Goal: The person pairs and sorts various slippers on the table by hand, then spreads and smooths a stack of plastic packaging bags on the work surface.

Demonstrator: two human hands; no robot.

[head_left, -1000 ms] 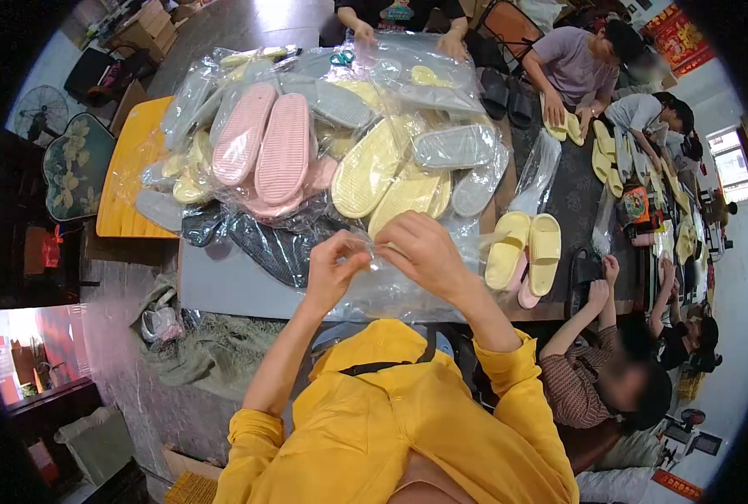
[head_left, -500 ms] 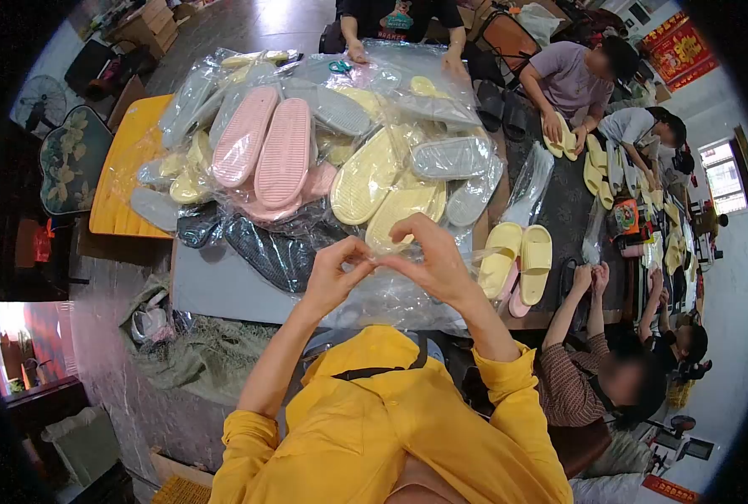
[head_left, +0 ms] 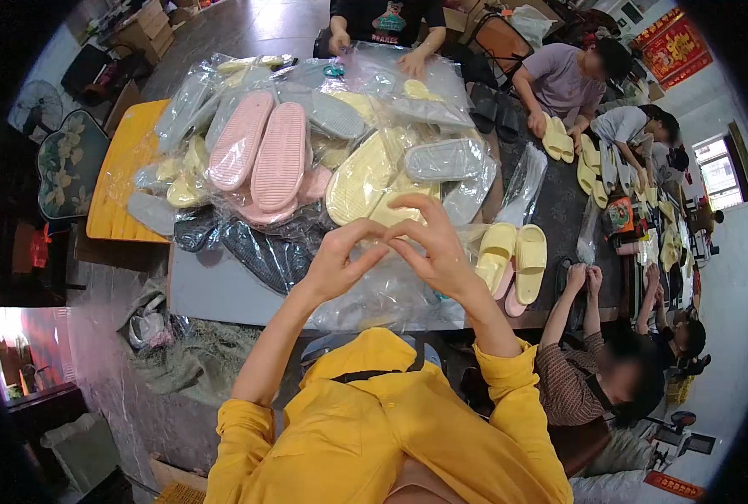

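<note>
My left hand (head_left: 344, 259) and my right hand (head_left: 431, 250) meet fingertip to fingertip above the near edge of the table. Both pinch the edge of a clear plastic bag (head_left: 391, 294), which lies crumpled below them. Just beyond is a heap of bagged slippers: a pink pair (head_left: 280, 158) soles up, a yellow pair (head_left: 361, 178), a grey one (head_left: 445, 160) and dark ones (head_left: 265, 252). To the right of my right hand, an unbagged yellow pair (head_left: 512, 256) rests partly over pink slippers (head_left: 516, 304).
Across the table a person (head_left: 386, 25) handles plastic near green-handled scissors (head_left: 333, 72). Other people work along the dark table (head_left: 563, 197) at right, one (head_left: 557, 84) holding yellow slippers. A yellow stool (head_left: 126, 181) stands left; a green sack (head_left: 197, 357) lies on the floor.
My fingertips have stayed close together, with my right fingers now more curved. The view has shifted slightly. The person across the table has moved their hands over the plastic.
</note>
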